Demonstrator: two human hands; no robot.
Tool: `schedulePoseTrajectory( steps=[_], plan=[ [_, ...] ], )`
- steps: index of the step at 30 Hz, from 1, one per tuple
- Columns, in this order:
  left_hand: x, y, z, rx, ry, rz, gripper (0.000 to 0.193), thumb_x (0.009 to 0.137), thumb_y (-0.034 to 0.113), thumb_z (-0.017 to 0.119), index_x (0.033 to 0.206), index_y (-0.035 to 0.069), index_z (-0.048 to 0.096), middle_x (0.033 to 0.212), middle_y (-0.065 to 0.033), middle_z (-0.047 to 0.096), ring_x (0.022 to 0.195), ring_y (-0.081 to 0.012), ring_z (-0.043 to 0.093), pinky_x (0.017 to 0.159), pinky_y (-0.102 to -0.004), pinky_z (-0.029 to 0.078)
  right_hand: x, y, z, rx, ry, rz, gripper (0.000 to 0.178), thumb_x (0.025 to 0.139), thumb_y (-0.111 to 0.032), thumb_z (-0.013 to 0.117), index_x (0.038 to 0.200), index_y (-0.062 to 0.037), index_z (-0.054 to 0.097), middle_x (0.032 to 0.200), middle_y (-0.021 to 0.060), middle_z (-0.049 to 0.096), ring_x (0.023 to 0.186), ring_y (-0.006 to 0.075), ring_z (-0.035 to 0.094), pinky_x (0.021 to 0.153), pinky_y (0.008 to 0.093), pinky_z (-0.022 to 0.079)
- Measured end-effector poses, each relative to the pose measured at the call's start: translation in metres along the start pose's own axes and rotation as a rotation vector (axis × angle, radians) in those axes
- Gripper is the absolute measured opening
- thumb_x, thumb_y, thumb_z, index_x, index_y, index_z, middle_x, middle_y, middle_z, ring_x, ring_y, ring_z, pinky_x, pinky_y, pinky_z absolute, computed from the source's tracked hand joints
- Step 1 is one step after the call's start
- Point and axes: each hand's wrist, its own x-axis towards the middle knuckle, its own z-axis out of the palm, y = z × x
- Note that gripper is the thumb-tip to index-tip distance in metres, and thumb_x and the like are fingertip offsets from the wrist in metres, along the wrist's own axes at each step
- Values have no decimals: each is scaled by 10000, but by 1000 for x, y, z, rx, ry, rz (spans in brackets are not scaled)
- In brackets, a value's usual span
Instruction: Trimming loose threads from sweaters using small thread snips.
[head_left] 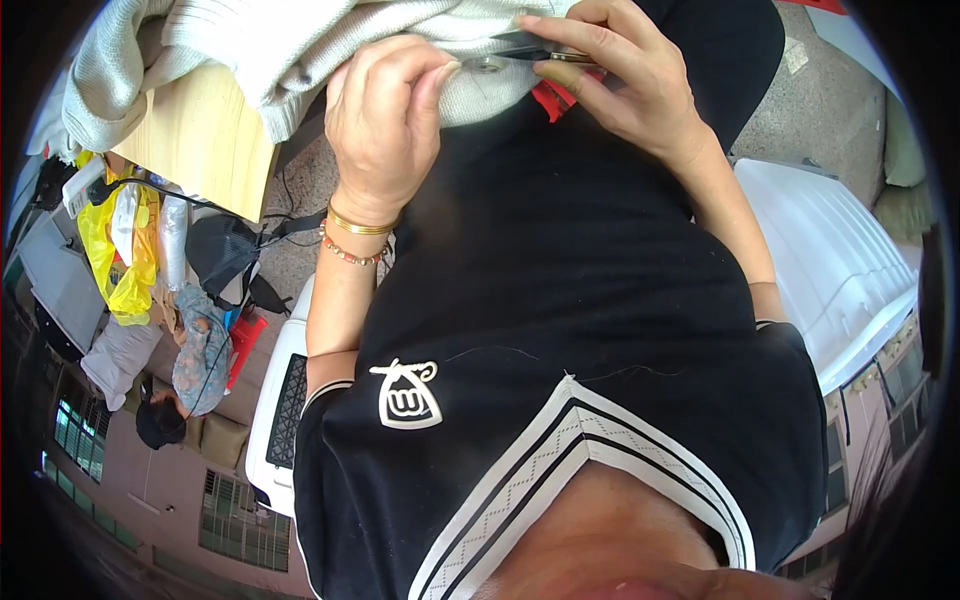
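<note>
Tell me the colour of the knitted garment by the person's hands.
The knitted garment is off-white, showing best in the head view.

floor (826,82): speckled grey, around you
wall (165,475): pinkish, on your left
window (240,515): barred
tabletop (205,135): pale wood

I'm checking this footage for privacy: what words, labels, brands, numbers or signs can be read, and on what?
Black shirt: cream stylised emblem on the chest; no plain word.
Red piece by the right hand: any marking is too small to read.
Yellow bag: no legible text.
</note>
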Motion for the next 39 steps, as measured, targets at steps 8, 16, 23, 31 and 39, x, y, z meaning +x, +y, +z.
schedulePoseTrajectory(
  steps=[8, 16, 23, 31, 39],
  plan=[
    [-13, 17, -27, -15, -49, -67, 82, 954, 17, 675, 1021, 6, 628, 953, -116, 696, 895, -242, 648, 818, -324, 515, -6, 2, 3, 5, 44, -1, 400, 832, -99, 810, 1220, -58, 721, 889, 94, 585, 717, 221, 594, 603, 302, 477],
    [-8, 18, -22, -77, -11, -71, 134, 906, 7, 706, 1016, 29, 634, 933, -109, 658, 831, -271, 640, 715, -342, 531, 3, -15, 8, -48, -18, -55, 425, 819, -119, 814, 1233, -102, 718, 883, 62, 586, 722, 217, 605, 599, 313, 494],
    [-12, 18, -13, -120, 4, -136, 127, 908, 16, 708, 1010, 26, 633, 926, -109, 644, 821, -270, 633, 707, -342, 527, -3, -6, 18, -170, -7, -188, 496, 714, -106, 838, 1200, -146, 751, 890, 31, 627, 693, 178, 598, 591, 293, 493],
    [-7, 12, -6, -84, 13, -141, 116, 912, 52, 718, 995, 35, 638, 932, -98, 657, 798, -257, 656, 663, -334, 540, -1, -9, 18, -315, -42, -262, 493, 735, -184, 843, 1219, -182, 749, 900, 8, 619, 706, 162, 600, 590, 288, 492],
    [-3, 9, -1, -84, -1, -177, 116, 912, 81, 729, 988, 50, 647, 938, -83, 664, 760, -246, 671, 636, -321, 545, 0, -10, 18, -432, -65, -322, 438, 757, -191, 828, 1190, -176, 761, 893, -9, 610, 710, 150, 602, 594, 278, 491]
  ],
)
